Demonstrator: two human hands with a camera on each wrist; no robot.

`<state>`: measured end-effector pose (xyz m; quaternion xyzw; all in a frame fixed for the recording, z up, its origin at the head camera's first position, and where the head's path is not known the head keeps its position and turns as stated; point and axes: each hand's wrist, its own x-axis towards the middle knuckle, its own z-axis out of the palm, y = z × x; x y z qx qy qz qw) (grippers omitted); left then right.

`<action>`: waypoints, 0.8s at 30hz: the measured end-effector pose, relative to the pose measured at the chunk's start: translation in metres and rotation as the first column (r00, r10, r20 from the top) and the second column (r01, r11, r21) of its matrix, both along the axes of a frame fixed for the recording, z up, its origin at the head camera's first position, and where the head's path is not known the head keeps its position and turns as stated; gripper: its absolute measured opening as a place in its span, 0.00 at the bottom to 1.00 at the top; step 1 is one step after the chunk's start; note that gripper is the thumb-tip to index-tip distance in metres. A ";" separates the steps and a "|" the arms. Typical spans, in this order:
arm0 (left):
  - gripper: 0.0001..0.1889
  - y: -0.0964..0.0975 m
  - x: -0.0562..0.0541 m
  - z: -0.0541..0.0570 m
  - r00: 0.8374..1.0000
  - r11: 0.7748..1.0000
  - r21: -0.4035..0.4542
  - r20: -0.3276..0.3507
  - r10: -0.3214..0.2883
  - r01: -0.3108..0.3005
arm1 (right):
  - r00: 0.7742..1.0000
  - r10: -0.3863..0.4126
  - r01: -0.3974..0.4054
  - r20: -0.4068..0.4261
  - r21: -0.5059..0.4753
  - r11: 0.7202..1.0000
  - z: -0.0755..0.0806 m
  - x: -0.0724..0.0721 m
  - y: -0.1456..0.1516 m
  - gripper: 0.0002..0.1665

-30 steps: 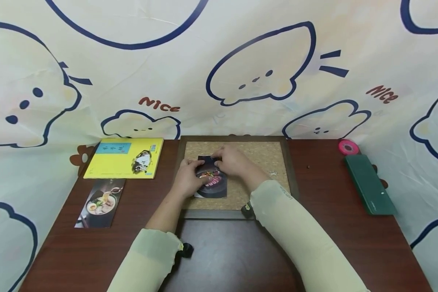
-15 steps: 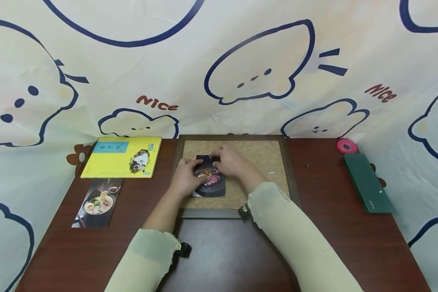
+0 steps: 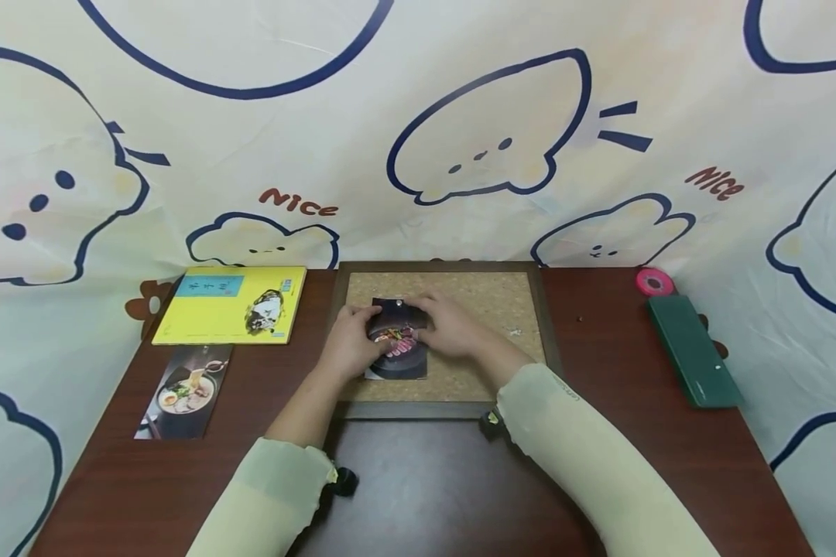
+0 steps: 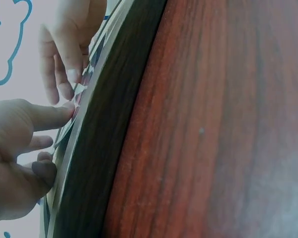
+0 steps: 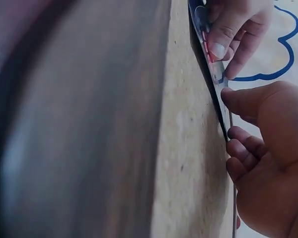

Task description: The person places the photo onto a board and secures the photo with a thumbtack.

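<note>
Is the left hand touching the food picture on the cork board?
Touching. In the head view the left hand rests on the food picture; the left wrist view shows its thumb pressing the picture's edge.

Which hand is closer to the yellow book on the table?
Left. The left hand rests on the food photo card just right of the yellow book; the right hand lies farther right on that card.

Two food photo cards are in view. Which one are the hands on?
The dark card showing meat, lying on the cork board; left hand and right hand both press it. The ramen card lies untouched on the table's left side.
</note>
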<state>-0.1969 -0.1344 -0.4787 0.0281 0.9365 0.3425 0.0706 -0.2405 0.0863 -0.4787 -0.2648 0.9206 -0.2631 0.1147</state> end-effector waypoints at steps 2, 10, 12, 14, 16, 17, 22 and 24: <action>0.38 0.001 0.001 -0.001 1.000 1.000 0.001 -0.005 -0.009 0.009 | 1.000 -0.016 0.017 0.021 -0.040 0.999 0.001 0.005 0.007 0.41; 0.36 -0.005 0.015 -0.005 0.997 1.000 0.001 -0.071 -0.026 0.026 | 0.998 -0.037 0.043 0.055 -0.112 0.993 0.003 0.032 0.025 0.40; 0.36 -0.007 0.021 -0.005 0.996 1.000 -0.002 -0.081 -0.030 0.030 | 0.998 -0.036 0.042 0.060 -0.108 0.993 0.003 0.039 0.029 0.40; 0.35 -0.009 0.026 -0.004 0.995 0.999 -0.014 -0.090 -0.039 0.038 | 0.997 -0.038 0.044 0.064 -0.101 0.994 0.004 0.046 0.033 0.40; 0.34 -0.011 0.032 -0.003 0.994 0.999 -0.025 -0.104 -0.046 0.044 | 0.998 -0.034 0.039 0.056 -0.093 0.995 0.005 0.051 0.037 0.40; 0.33 -0.012 0.034 -0.002 0.993 0.998 -0.031 -0.112 -0.049 0.045 | 0.998 -0.033 0.038 0.052 -0.088 0.995 0.005 0.053 0.040 0.40; 0.28 -0.019 0.045 0.004 0.983 0.999 -0.032 -0.177 -0.041 0.036 | 1.000 -0.009 0.011 0.020 -0.089 0.996 0.007 0.064 0.055 0.39; 0.26 -0.022 0.049 0.006 0.977 0.999 -0.024 -0.212 -0.036 0.032 | 1.000 0.003 -0.003 0.002 -0.090 0.996 0.007 0.067 0.060 0.38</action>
